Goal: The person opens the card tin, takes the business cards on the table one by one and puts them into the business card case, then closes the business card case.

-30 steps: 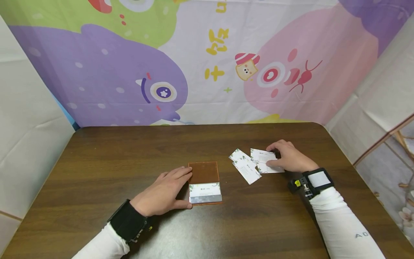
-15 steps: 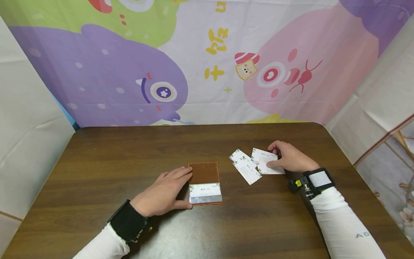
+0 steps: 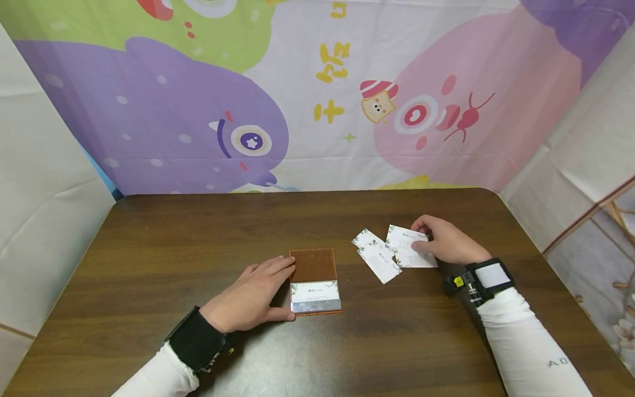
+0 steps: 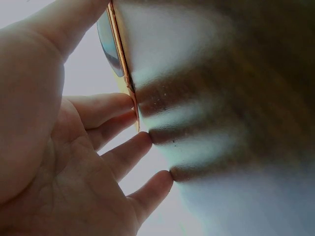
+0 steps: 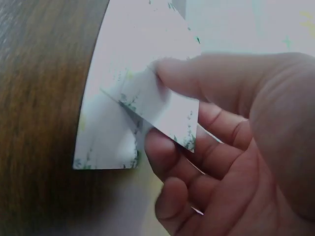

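A flat brown card holder [image 3: 312, 266] lies on the table, with a white leaf-printed card showing in its lower half. Along its left edge rests my left hand [image 3: 253, 295], fingers fairly straight and thumb at the lower corner; the left wrist view shows fingertips touching the holder's thin edge [image 4: 123, 69] and the tabletop. To the right, my right hand [image 3: 451, 241] pinches a white business card [image 3: 404, 242] between thumb and fingers. In the right wrist view this card [image 5: 147, 105] is lifted at one end above another card [image 5: 106, 137]. Two more overlapping cards [image 3: 379, 262] lie left of it.
The dark wooden table [image 3: 198, 226] has rounded far corners. Behind it hangs a cartoon-printed cloth [image 3: 317, 160]. Pale sheets stand at both sides.
The pinched card has shifted and turned slightly over the card beneath it, its far left corner moving up and right. My left hand and the card holder have stayed put.
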The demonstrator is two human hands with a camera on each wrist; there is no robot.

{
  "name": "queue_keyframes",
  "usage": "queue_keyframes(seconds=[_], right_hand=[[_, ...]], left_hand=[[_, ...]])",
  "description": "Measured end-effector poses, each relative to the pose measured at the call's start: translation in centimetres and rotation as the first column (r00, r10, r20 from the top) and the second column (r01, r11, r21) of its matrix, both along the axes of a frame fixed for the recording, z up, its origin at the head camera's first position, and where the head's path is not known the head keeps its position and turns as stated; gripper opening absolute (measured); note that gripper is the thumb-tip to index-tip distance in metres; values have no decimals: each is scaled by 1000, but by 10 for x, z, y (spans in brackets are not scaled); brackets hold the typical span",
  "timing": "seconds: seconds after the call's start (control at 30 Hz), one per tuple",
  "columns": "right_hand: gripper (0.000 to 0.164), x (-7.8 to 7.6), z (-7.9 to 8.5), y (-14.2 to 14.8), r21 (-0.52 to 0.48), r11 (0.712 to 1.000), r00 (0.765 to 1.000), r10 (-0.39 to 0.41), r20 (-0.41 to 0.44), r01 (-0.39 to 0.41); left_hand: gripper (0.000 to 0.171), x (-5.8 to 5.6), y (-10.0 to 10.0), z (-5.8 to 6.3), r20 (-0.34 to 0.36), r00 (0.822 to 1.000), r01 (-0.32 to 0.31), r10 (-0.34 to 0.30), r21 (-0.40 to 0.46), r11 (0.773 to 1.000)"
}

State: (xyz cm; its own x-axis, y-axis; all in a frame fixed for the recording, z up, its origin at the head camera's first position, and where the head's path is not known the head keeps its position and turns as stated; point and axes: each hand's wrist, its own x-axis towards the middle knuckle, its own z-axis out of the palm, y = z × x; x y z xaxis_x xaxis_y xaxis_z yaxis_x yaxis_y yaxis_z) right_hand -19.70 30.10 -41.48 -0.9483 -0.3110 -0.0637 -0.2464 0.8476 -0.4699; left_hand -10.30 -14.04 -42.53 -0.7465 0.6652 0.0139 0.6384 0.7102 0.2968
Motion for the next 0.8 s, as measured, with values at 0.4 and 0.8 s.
queue_keyframes(seconds=[0.4,0.8], right_hand=[[14,0,4,-1,-59,998,998,34,-45,-37],[15,3,17,-15,-91,994,996,54,-66,-60]], left_hand=[[92,0,-1,1,2,1000,1,-1,-6,1000],[92,-1,-1,2,1,1000,2,-2,-5,1000]])
